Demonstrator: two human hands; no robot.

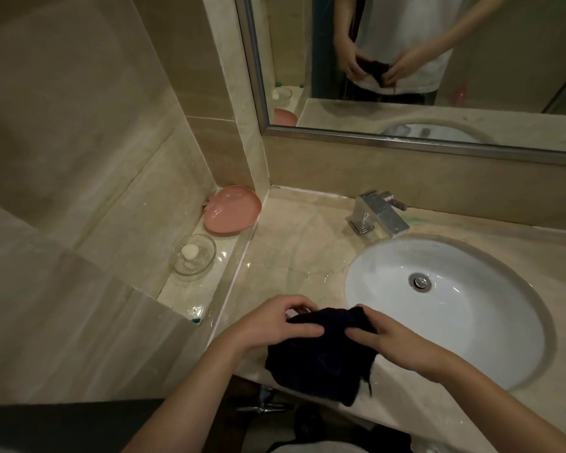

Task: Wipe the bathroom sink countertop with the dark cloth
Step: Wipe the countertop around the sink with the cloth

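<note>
A dark cloth (pixel 324 358) hangs bunched between my two hands over the front edge of the beige marble countertop (pixel 294 243), just left of the white oval sink basin (pixel 455 308). My left hand (pixel 275 322) pinches its upper left edge. My right hand (pixel 392 338) grips its upper right corner. The lower part of the cloth droops past the counter's front edge. The countertop looks wet and shiny to the left of the basin.
A chrome faucet (pixel 376 214) stands behind the basin. On a lower ledge at the left sit a pink apple-shaped dish (pixel 232 214) and a clear glass dish (pixel 193 253) holding a small white piece. A mirror (pixel 406 60) fills the wall above the counter.
</note>
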